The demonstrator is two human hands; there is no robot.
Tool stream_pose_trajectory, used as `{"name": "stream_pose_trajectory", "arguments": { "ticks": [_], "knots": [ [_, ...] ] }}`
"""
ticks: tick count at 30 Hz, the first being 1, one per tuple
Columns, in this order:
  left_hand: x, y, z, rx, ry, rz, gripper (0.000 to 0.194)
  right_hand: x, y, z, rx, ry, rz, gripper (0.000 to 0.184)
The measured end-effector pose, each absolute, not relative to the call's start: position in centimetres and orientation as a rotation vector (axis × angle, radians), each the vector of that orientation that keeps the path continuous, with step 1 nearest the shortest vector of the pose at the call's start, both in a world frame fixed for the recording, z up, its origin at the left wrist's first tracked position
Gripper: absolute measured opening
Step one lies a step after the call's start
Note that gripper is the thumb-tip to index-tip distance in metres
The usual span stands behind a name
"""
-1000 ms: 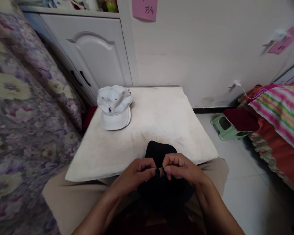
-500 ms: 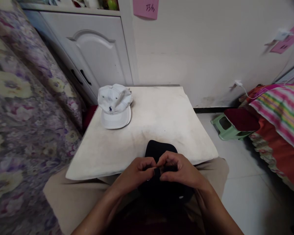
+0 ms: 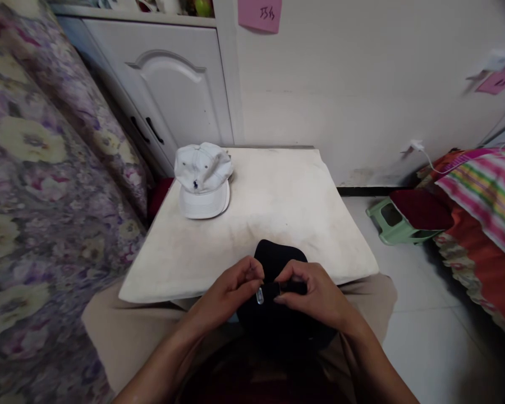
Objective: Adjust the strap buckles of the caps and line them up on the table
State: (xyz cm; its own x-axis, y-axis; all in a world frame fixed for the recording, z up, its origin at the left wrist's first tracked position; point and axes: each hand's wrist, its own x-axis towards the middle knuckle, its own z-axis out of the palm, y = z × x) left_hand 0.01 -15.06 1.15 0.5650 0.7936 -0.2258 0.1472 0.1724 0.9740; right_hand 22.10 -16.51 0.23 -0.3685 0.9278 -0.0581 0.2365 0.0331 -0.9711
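Note:
A black cap (image 3: 278, 255) lies in my lap, its far end resting over the front edge of the white-covered table (image 3: 286, 196). My left hand (image 3: 238, 285) is closed in a pinch above it, and a small shiny metal buckle (image 3: 260, 295) shows just under those fingertips. Across a narrow gap, my right hand (image 3: 311, 289) pinches what looks like the cap's dark strap, hard to make out against the black cloth. At the table's back left sits a white cap (image 3: 204, 174) with a small dark logo, apart from both hands.
A flowered curtain (image 3: 46, 196) hangs along the left, beside a white cabinet (image 3: 172, 84). To the right, a green stool (image 3: 382, 221) with a dark red top stands on the tiled floor by a bed with a striped cover (image 3: 483, 182).
My hands have drawn apart from where their fingertips nearly met. The metal buckle now shows plainly below my left fingers. The view has shifted slightly.

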Motion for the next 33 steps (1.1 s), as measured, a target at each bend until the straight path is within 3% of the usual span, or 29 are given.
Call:
{"name": "stream_pose_trajectory", "arguments": {
  "ticks": [10,24,33],
  "knots": [
    [0.5,-16.0,1.3,1.52,1.063,0.506,0.035,21.4,-16.5,0.0,-1.205,-1.77,1.292,0.011],
    [1.0,-15.9,0.6,1.396,1.039,0.557,0.024,21.5,-16.2,-0.2,-1.207,-1.889,1.197,0.011],
    [0.8,-15.6,0.4,1.329,1.013,0.547,0.026,21.8,-16.4,0.1,-1.181,-1.765,1.357,0.011]
  ]
}}
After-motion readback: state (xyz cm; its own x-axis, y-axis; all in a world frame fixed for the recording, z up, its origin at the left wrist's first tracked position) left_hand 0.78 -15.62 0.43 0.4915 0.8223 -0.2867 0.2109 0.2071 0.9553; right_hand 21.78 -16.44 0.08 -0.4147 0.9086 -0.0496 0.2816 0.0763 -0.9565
